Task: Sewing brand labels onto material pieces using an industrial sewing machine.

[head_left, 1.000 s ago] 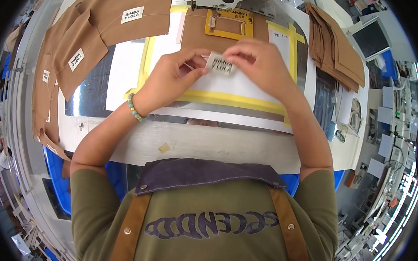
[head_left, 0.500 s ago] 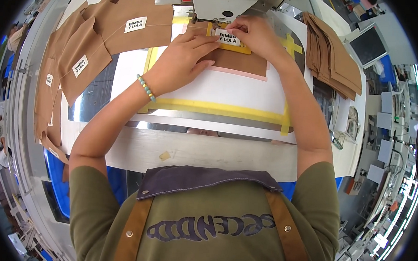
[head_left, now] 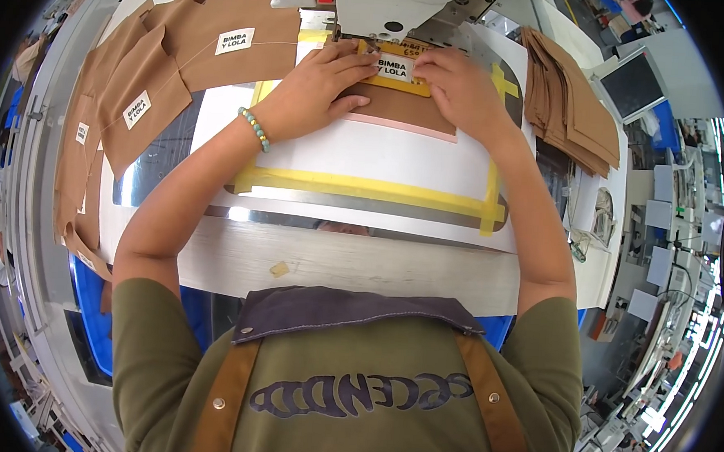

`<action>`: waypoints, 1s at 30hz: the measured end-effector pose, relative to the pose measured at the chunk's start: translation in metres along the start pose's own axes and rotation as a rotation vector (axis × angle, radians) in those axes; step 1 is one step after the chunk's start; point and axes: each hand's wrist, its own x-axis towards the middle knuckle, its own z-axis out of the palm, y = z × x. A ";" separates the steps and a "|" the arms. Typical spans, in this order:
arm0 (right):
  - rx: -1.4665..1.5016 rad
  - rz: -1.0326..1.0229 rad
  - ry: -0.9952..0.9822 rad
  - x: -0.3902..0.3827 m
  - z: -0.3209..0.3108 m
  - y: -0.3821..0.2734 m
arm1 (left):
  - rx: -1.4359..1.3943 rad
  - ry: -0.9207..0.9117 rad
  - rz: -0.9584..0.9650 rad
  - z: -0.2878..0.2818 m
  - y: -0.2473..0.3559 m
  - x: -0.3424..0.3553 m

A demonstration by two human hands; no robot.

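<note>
A small white label with dark print (head_left: 394, 66) lies inside a yellow template frame (head_left: 400, 86), beneath the sewing machine head (head_left: 390, 5). Under the frame is a brown fabric piece (head_left: 405, 112), a pink strip along its near edge. My left hand (head_left: 327, 87) rests flat with fingers stretched over the brown piece, their tips at the frame's left side. At the label's right end, my right hand (head_left: 461, 94) has its fingers bent and drawn together, fingertips on the label's edge. The palm side of the right hand is hidden.
Brown pieces bearing white labels (head_left: 139, 110) overlap on the left, joined by a thread. A stack of brown pieces (head_left: 571, 106) lies to the right. Yellow tape (head_left: 364, 189) borders the white sheet (head_left: 333, 155). A dark monitor (head_left: 634, 80) stands beyond the stack.
My right hand has come nearer and slightly right, from the label's upper corner to its right end. More of the frame's far bar shows. The left hand stays nearly where it was.
</note>
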 end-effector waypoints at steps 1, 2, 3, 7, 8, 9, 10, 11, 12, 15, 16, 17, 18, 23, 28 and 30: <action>-0.089 -0.057 0.023 0.000 0.004 -0.002 | -0.008 -0.001 0.006 0.000 -0.001 0.000; -0.177 -0.113 0.045 0.001 0.007 -0.004 | -0.016 -0.002 0.013 0.001 -0.001 0.000; -0.176 -0.115 0.046 0.003 0.009 -0.008 | -0.014 -0.002 0.011 0.000 -0.002 0.000; -0.203 -0.148 0.065 0.006 0.020 -0.021 | -0.042 -0.031 0.022 -0.007 -0.002 0.002; -0.141 -0.118 0.035 0.005 0.023 -0.023 | -0.052 -0.046 0.034 -0.009 -0.002 0.003; -0.142 -0.116 0.037 0.003 0.024 -0.021 | -0.051 -0.048 0.037 -0.010 -0.002 0.001; -0.117 -0.086 0.025 0.001 0.024 -0.019 | -0.108 -0.026 -0.031 -0.012 -0.001 -0.001; -0.092 -0.056 0.014 -0.001 0.025 -0.017 | -0.165 -0.006 -0.098 -0.014 -0.001 -0.003; -0.090 -0.053 0.017 0.001 0.024 -0.019 | -0.164 -0.010 -0.097 -0.016 -0.004 -0.006; -0.126 -0.088 -0.046 0.005 0.022 -0.021 | -0.032 0.018 -0.064 -0.019 -0.010 -0.011; -0.089 -0.072 -0.053 0.006 0.022 -0.020 | 0.003 -0.004 -0.062 -0.020 -0.009 -0.011; -0.053 -0.056 -0.061 0.006 0.022 -0.019 | 0.039 -0.025 -0.059 -0.020 -0.009 -0.010; -0.053 -0.055 -0.060 0.006 0.022 -0.019 | 0.040 -0.025 -0.058 -0.020 -0.010 -0.010; -0.036 -0.011 -0.090 0.006 0.021 -0.021 | 0.077 -0.042 -0.047 -0.019 -0.011 -0.010; -0.019 0.019 -0.095 0.004 0.022 -0.024 | 0.046 -0.095 -0.078 -0.022 -0.006 -0.010; -0.012 0.006 -0.083 0.004 0.021 -0.025 | 0.038 -0.098 -0.081 -0.024 -0.005 -0.010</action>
